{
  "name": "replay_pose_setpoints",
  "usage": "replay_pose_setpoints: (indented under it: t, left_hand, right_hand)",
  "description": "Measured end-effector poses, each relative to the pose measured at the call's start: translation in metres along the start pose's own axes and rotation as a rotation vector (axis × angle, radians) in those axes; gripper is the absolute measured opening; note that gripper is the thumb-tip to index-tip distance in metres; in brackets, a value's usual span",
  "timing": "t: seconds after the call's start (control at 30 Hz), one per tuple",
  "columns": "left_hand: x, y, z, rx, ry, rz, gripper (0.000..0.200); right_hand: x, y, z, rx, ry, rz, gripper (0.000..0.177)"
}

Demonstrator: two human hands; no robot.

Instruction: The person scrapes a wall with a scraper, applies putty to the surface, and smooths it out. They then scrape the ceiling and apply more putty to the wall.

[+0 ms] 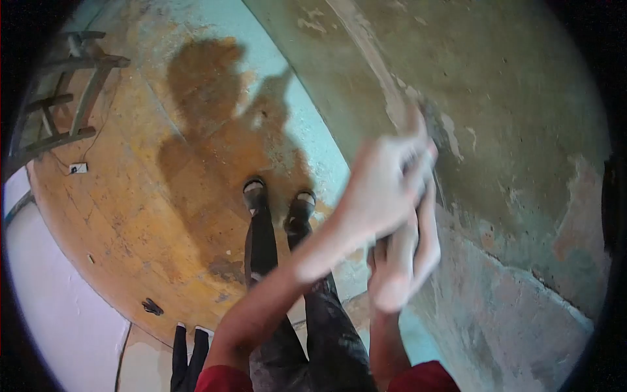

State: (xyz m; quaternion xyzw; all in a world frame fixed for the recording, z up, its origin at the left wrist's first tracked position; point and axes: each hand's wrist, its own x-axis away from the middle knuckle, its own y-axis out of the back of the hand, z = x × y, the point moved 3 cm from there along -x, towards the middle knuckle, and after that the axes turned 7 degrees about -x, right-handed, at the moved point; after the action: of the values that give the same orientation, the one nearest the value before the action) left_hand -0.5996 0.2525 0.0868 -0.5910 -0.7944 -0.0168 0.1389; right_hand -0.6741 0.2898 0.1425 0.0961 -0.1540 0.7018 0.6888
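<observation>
My left hand (382,186) is raised in front of the wall, its fingers curled in and blurred by motion. Just below it and partly behind it is my right hand (398,264), its palm side up and its fingers pointing upward toward the left one. The two hands touch or overlap near the fingers. Whether anything lies between them cannot be made out. Behind both is a patchy plastered wall (509,98) with a rough, lighter streak running down it.
My feet in sandals stand on a stained orange floor (124,215). A wooden frame (72,98) is at the upper left, with a white socket box (78,168) and cable near it. A dark glove-like item (152,306) lies lower left, beside another person's dark-trousered legs (189,356).
</observation>
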Motion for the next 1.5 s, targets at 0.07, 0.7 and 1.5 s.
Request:
replay_pose_setpoints:
  t: [0.07, 0.7, 1.5]
  left_hand:
    - [-0.033, 0.027, 0.013, -0.054, 0.132, -0.035, 0.038]
    - [-0.012, 0.015, 0.015, -0.103, 0.073, -0.067, 0.027]
    - [-0.001, 0.002, 0.018, -0.202, -0.018, -0.028, 0.051]
  right_hand:
    - [-0.033, -0.013, -0.011, 0.448, -0.178, 0.123, 0.052]
    - [-0.018, 0.021, -0.060, 0.345, 0.153, 0.070, 0.053]
    - [-0.009, 0.038, -0.071, 0.438, 0.187, 0.081, 0.051]
